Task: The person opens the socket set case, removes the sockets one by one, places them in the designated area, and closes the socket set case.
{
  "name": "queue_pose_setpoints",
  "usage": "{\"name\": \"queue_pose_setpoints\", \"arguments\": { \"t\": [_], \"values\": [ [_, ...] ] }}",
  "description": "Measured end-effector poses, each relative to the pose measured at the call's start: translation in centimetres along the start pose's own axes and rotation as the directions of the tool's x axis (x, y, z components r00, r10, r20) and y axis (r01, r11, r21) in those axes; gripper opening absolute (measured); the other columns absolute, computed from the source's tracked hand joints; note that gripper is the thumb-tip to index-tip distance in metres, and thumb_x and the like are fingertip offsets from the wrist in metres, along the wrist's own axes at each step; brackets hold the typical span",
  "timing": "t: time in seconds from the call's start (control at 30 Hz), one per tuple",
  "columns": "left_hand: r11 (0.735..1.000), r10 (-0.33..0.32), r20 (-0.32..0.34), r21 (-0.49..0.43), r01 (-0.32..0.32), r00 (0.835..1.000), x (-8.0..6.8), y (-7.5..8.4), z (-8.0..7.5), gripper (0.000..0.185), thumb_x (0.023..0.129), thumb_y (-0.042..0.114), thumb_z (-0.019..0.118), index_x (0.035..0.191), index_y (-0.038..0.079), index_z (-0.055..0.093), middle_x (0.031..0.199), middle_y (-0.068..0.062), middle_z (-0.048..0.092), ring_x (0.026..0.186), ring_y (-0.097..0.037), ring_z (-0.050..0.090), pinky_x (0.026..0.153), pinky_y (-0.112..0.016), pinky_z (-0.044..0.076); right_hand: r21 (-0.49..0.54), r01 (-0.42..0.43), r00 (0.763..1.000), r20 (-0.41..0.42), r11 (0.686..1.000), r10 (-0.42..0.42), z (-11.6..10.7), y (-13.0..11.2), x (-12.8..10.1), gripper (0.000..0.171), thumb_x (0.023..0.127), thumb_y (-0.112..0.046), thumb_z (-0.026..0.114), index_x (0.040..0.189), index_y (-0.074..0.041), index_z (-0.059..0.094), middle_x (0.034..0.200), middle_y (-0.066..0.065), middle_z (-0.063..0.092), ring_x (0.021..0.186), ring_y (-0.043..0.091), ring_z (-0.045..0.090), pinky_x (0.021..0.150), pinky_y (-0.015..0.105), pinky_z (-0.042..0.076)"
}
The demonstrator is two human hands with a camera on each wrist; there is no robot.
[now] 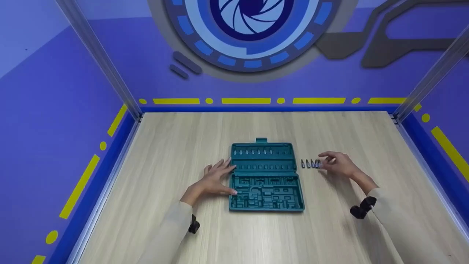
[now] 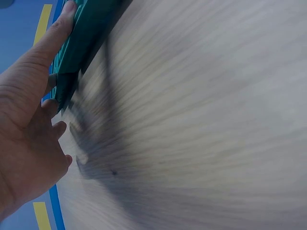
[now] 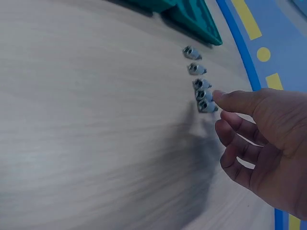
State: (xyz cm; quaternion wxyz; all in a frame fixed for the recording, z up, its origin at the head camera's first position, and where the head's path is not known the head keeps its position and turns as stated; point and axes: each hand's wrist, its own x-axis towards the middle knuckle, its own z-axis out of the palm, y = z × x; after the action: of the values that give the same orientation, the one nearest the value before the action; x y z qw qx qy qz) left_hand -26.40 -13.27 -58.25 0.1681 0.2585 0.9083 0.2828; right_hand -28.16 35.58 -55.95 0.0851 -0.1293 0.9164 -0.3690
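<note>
Right hand (image 1: 339,164) part-closed at outer end of metal bits (image 3: 202,84), right of opened green case (image 1: 263,158); whether one is pinched cannot be told clearly. Case edge is touched by left hand (image 1: 214,182), fingers spread. Bits probably best lifted singly, neighbours undisturbed, case kept braced.

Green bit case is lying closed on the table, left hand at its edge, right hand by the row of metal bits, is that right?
Not quite: the green bit case lies open on the table, as the head view shows; the left hand is at its edge and the right hand by the row of metal bits.
</note>
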Motion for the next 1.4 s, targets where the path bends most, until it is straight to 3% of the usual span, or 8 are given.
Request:
{"name": "queue_pose_setpoints", "arguments": {
  "t": [0.37, 0.6, 0.8, 1.1, 1.4],
  "values": [
    [1.000, 0.002, 0.003, -0.016, -0.002, 1.000, 0.0, 0.0, 0.0, 0.104, 0.078, 0.054, 0.085, 0.161, 0.017, 0.034, 0.173, -0.012, 0.013, 0.159, -0.042, 0.008, 0.120, -0.073, 0.005, 0.102, 0.045, 0.996, 0.071, 0.994, -0.052, 2.1, -4.2, 3.8, 0.038, 0.097, -0.004, 0.064, 0.133, 0.008, 0.060, 0.103, 0.025, 0.070, 0.080, 0.027, 0.067, 0.063, 0.023, 0.050],
    [1.000, -0.012, 0.008, -0.022, 0.012, 1.000, -0.1, 0.0, -0.2, 0.103, 0.080, 0.054, 0.084, 0.161, 0.017, 0.033, 0.173, -0.011, 0.011, 0.160, -0.041, 0.007, 0.120, -0.071, 0.005, 0.174, 0.022, 0.993, 0.107, 0.985, -0.041, 4.9, -7.0, 6.7, 0.041, 0.103, -0.018, 0.062, 0.138, 0.003, 0.059, 0.103, 0.022, 0.067, 0.083, 0.030, 0.065, 0.065, 0.036, 0.054],
    [1.000, 0.001, 0.006, -0.021, -0.001, 1.000, 0.0, -0.3, 0.0, 0.103, 0.080, 0.056, 0.082, 0.162, 0.017, 0.032, 0.173, -0.011, 0.010, 0.160, -0.041, 0.007, 0.120, -0.072, 0.006, 0.194, -0.008, 0.995, 0.100, 0.981, -0.012, 7.1, -8.0, 8.3, 0.038, 0.104, -0.013, 0.058, 0.138, 0.004, 0.058, 0.099, 0.024, 0.069, 0.082, 0.029, 0.065, 0.069, 0.036, 0.055],
    [1.000, 0.001, 0.021, -0.023, 0.000, 1.000, 0.3, -0.3, 0.2, 0.105, 0.081, 0.058, 0.081, 0.163, 0.018, 0.030, 0.174, -0.008, 0.006, 0.161, -0.037, 0.004, 0.121, -0.070, 0.004, 0.096, -0.018, 1.000, -0.014, 0.995, 0.019, 9.0, -8.0, 9.5, 0.031, 0.100, -0.007, 0.062, 0.127, 0.007, 0.064, 0.094, 0.016, 0.069, 0.079, 0.016, 0.058, 0.072, 0.027, 0.046],
    [0.999, 0.007, 0.003, -0.049, -0.007, 1.000, 0.2, -0.6, 0.4, 0.105, 0.080, 0.057, 0.082, 0.162, 0.018, 0.030, 0.174, -0.009, 0.008, 0.160, -0.038, 0.005, 0.120, -0.071, 0.004, -0.099, -0.003, 1.000, 0.013, 0.995, 0.005, 9.4, -9.0, 9.8, 0.038, 0.101, -0.014, 0.061, 0.133, 0.007, 0.062, 0.103, 0.020, 0.068, 0.088, 0.028, 0.060, 0.080, 0.045, 0.050]
  ]
}}
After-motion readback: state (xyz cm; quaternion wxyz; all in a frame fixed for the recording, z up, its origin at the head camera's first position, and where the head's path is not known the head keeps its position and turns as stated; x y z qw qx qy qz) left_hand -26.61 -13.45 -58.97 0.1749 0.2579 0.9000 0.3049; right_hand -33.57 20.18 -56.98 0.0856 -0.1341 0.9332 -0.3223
